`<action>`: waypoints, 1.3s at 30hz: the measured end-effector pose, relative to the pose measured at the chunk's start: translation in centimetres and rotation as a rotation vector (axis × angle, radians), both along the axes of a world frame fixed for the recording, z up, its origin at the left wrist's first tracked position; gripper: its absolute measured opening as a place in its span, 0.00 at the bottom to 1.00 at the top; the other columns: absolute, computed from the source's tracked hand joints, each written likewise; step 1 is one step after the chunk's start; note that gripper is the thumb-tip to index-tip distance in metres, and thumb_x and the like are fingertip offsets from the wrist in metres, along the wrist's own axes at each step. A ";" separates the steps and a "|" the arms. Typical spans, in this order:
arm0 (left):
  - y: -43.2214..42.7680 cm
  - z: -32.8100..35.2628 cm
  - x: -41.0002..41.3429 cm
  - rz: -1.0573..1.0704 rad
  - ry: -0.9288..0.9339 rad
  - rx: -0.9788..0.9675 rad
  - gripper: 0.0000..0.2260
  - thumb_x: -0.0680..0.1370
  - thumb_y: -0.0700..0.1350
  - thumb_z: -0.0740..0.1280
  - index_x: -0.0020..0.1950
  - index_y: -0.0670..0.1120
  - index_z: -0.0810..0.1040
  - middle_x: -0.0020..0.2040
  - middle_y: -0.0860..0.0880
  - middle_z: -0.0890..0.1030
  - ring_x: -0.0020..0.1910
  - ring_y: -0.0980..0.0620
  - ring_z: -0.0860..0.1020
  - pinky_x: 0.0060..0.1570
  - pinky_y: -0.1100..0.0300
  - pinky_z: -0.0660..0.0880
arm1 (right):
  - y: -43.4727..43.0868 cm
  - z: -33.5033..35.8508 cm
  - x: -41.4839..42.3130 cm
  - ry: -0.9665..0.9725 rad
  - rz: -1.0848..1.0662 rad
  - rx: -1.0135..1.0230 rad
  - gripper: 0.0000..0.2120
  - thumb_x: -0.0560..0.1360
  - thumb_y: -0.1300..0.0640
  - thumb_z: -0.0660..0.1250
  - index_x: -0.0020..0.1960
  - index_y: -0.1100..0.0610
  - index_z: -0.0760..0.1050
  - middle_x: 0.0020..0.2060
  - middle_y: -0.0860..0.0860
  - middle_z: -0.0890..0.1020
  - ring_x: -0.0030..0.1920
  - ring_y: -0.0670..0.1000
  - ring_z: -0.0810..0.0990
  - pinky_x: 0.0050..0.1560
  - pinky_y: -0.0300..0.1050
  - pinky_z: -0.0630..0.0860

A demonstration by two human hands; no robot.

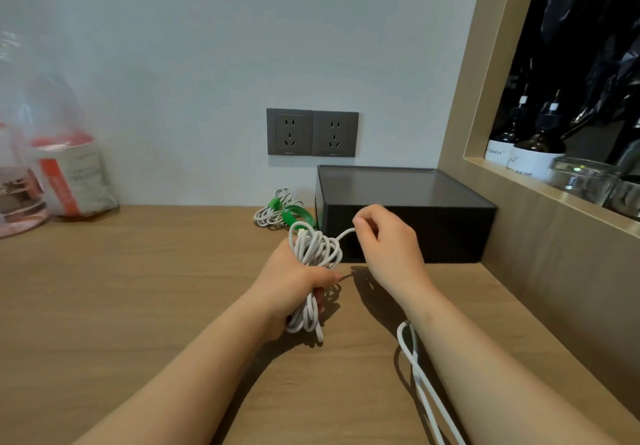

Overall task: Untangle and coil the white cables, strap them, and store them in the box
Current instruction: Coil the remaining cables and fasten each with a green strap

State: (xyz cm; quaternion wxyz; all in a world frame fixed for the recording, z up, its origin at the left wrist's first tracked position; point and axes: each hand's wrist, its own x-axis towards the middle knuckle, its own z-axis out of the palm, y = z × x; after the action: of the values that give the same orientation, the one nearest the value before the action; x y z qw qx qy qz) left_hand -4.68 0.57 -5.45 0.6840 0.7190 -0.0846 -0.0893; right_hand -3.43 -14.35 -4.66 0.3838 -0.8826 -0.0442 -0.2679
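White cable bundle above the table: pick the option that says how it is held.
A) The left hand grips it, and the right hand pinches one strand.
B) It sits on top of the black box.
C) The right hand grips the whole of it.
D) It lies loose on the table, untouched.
A: the left hand is wrapped round the white cable bundle, while the right hand pinches a single strand leading off it.

The left hand [294, 282] hides the middle of the white cable bundle [313, 247]. A loose cable [420, 389] runs off the bottom edge. The plastic bag [41, 153] is blurred and cropped at left.
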 end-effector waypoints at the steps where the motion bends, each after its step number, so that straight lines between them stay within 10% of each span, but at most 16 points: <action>1: 0.0 -0.1 0.0 0.012 0.023 -0.013 0.10 0.72 0.33 0.70 0.48 0.43 0.74 0.28 0.47 0.75 0.23 0.52 0.73 0.28 0.57 0.74 | -0.3 -0.2 0.1 0.066 0.003 -0.045 0.06 0.79 0.54 0.58 0.53 0.51 0.73 0.42 0.44 0.75 0.42 0.42 0.74 0.39 0.35 0.70; 8: -0.4 -0.5 0.0 0.088 0.054 -0.021 0.14 0.71 0.34 0.71 0.55 0.43 0.75 0.34 0.45 0.76 0.26 0.52 0.74 0.29 0.58 0.73 | -2.5 0.7 -2.4 0.340 0.025 -0.178 0.08 0.78 0.50 0.60 0.56 0.49 0.71 0.40 0.44 0.76 0.40 0.44 0.76 0.36 0.35 0.71; 16: -0.5 -1.0 -1.3 0.135 0.022 0.057 0.17 0.70 0.36 0.72 0.57 0.43 0.74 0.40 0.43 0.77 0.36 0.47 0.76 0.43 0.48 0.78 | -4.1 1.3 -6.9 0.473 -0.016 -0.277 0.13 0.77 0.43 0.60 0.57 0.49 0.71 0.42 0.46 0.79 0.48 0.48 0.77 0.57 0.53 0.75; 22: -1.1 -1.2 -3.8 0.184 -0.016 0.084 0.18 0.69 0.36 0.72 0.57 0.43 0.73 0.45 0.41 0.79 0.39 0.44 0.78 0.43 0.48 0.78 | -4.0 0.6 -12.1 0.723 -0.149 -0.527 0.34 0.69 0.28 0.56 0.68 0.44 0.63 0.67 0.50 0.68 0.69 0.57 0.63 0.65 0.62 0.64; 31: -1.3 -1.3 -5.3 0.178 -0.002 0.099 0.19 0.68 0.37 0.72 0.57 0.42 0.73 0.40 0.42 0.76 0.37 0.44 0.77 0.42 0.47 0.77 | -3.3 -1.7 -13.8 0.448 -0.319 -0.645 0.07 0.80 0.57 0.54 0.57 0.57 0.66 0.44 0.52 0.76 0.40 0.52 0.76 0.37 0.44 0.72; 39: -1.5 -1.1 -5.3 0.100 0.013 0.072 0.15 0.70 0.34 0.70 0.54 0.43 0.74 0.38 0.42 0.76 0.33 0.47 0.76 0.33 0.54 0.76 | -5.0 1.6 -9.8 0.410 -0.239 0.680 0.08 0.81 0.61 0.53 0.58 0.57 0.65 0.46 0.60 0.77 0.29 0.53 0.78 0.28 0.42 0.78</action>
State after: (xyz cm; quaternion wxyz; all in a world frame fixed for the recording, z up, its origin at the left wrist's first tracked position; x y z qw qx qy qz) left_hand -9.95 -0.94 -6.51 0.6619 0.7458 -0.0409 -0.0624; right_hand -13.27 -19.38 -3.08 0.6207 -0.7394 0.2270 -0.1287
